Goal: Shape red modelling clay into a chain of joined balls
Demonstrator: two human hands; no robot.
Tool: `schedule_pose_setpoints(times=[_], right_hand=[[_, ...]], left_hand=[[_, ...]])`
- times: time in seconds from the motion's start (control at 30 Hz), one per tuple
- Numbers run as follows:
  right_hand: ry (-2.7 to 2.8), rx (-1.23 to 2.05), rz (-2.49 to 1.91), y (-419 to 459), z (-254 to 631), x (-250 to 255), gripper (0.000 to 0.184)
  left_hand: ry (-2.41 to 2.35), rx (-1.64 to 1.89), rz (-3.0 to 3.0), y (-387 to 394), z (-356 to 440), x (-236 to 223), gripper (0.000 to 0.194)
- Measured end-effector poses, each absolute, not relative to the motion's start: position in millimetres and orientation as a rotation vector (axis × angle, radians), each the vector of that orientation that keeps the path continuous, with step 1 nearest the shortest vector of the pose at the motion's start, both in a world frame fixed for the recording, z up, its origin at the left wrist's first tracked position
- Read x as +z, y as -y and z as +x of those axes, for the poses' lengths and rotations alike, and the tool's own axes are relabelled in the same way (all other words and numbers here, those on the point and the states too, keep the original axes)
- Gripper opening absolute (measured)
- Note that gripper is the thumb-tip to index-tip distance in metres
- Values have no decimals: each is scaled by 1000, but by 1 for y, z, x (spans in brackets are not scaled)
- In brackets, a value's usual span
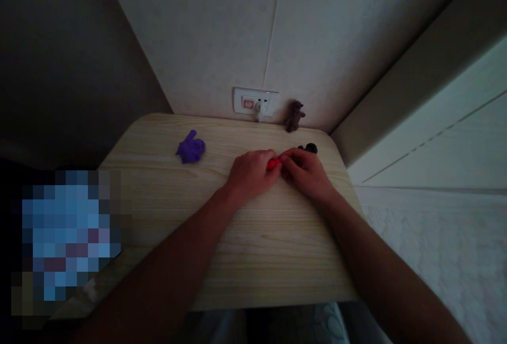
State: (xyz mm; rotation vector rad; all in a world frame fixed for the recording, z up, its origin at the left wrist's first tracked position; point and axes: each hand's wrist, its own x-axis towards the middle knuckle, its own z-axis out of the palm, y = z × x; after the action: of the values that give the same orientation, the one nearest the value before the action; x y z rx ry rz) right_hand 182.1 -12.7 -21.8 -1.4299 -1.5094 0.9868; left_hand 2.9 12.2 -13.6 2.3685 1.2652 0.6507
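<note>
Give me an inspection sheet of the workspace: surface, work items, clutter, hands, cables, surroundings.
Surface: pale wood-grain tabletop with rounded corners.
Work items: small bright red object, partly hidden; shape unclear.
Clutter: lumpy purple figure, back left; upright dark brown figurine, back right; rounded black object, partly hidden behind the right hand.
Hands: left hand and right hand close together, fingers of both on the red object.
Cables: white plug at the white wall socket; no cord distinguishable.
Surroundings: pale wall behind; dim lighting.

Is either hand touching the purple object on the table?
No, the purple object lies apart, further left, while the left hand and right hand meet at the red object.
</note>
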Motion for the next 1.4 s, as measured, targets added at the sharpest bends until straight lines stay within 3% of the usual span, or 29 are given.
schedule_pose_setpoints(times=[0.93,1.4], right_hand=[[1523,976,-1442,13,182,-21,31],[1773,709,-1559,21,181,-9,24]], left_hand=[[-1267,656,2372,-13,4,-15,22],[-1282,615,2406,-6,3,-14,20]])
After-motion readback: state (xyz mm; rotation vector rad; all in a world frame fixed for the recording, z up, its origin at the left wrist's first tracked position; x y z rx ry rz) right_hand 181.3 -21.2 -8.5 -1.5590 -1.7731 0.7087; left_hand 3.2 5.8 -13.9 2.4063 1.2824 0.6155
